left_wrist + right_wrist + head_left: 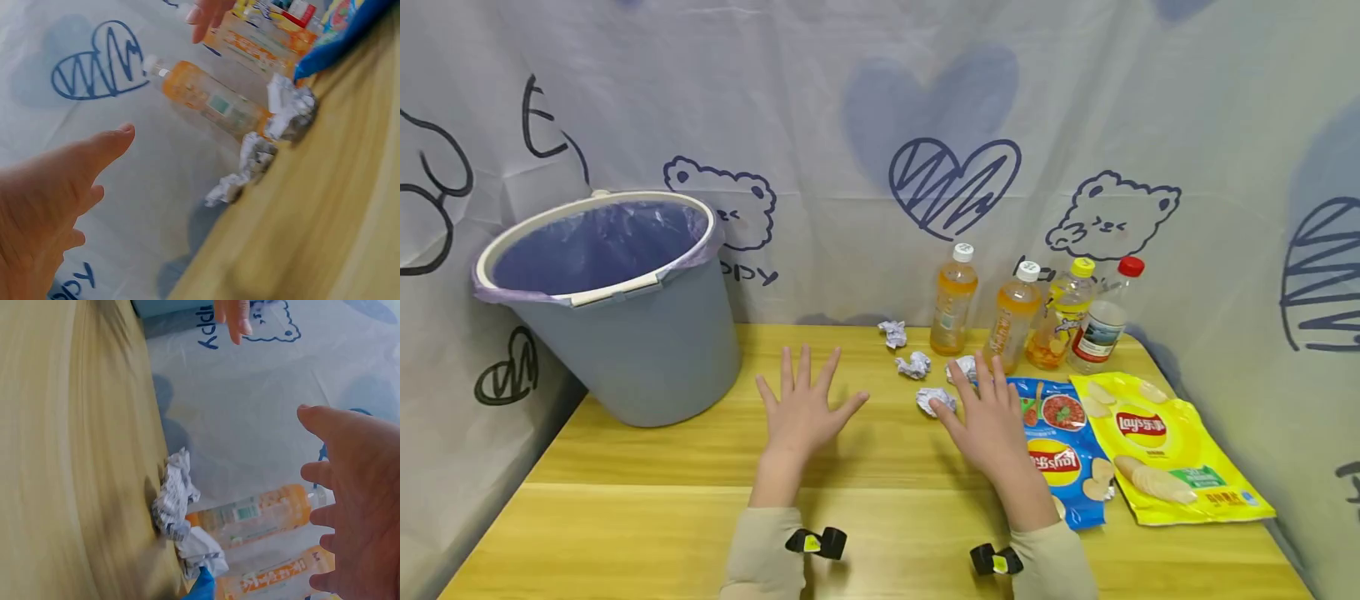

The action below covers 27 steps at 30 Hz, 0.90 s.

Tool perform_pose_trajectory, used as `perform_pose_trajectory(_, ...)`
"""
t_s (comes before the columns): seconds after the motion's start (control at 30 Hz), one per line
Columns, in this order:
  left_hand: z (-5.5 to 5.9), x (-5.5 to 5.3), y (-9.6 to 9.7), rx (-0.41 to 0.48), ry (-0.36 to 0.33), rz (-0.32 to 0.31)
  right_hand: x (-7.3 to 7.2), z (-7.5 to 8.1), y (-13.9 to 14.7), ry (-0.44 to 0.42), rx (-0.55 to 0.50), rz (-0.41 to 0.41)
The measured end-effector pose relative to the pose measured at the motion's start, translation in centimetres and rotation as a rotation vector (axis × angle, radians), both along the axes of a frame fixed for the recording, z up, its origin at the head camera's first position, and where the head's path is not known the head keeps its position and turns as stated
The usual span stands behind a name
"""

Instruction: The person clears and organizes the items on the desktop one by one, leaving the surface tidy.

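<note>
My left hand [805, 412] hovers over the table with its fingers spread and holds nothing. My right hand [988, 417], also spread and holding nothing, is above the table by a crumpled paper ball [936, 402] and overlaps the blue chip bag [1060, 450] in the head view. More paper balls lie behind, one [913, 365] in the middle and one [892, 334] farther back; another [961, 368] is partly hidden by the right fingers. Behind them stand two white-capped bottles with orange labels, one [953, 304] left of the other [1013, 321].
A grey bin [647, 350] lined with a purple bag stands at the left. At the right are a yellow-capped bottle [1063, 321], a red-capped bottle [1105, 325] and a yellow chip bag [1172, 454]. A patterned curtain [835, 167] hangs behind the wooden table [662, 517].
</note>
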<state>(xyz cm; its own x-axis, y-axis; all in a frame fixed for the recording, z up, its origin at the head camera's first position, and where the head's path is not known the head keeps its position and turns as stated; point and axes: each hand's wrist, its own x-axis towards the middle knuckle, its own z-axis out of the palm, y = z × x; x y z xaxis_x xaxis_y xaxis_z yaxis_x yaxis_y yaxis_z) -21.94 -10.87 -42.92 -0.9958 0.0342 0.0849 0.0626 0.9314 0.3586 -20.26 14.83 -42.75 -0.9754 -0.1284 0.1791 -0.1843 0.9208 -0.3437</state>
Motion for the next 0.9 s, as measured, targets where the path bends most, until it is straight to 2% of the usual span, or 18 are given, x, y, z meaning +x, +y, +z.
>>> perform_pose_trajectory(0.33,2.8,1.2,-1.4,-0.039,0.091,0.032,0.9,1.2,-0.9,0.044,-0.022,0.036)
perform_pose_trajectory(0.6,6.1,2.5,-4.0,-0.087,0.156,0.043,0.9,2.2,-2.3,0.058,-0.006,0.071)
perform_pose_trajectory(0.9,8.9,3.5,-7.4,-0.161,0.289,0.027,-0.1,2.9,-4.5,0.113,0.031,0.137)
